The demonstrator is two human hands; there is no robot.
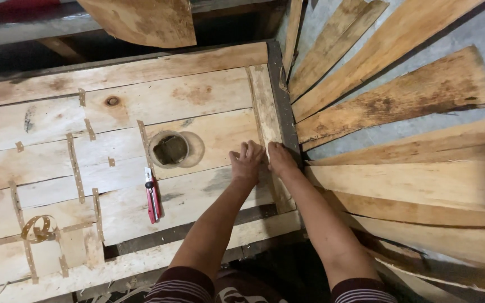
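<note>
Now both hands sit at the right edge of the counter [141,101]: left hand [247,163] curled, fingers pressing a narrow veneer strip [265,112], right hand [280,158] flat beside it, gripping nothing. That strip looks thin, light and brittle; best held along its edge. Left of centre lie a red utility knife [152,199] and a tape roll [170,149]. Fingertips are hidden under knuckles.
</note>
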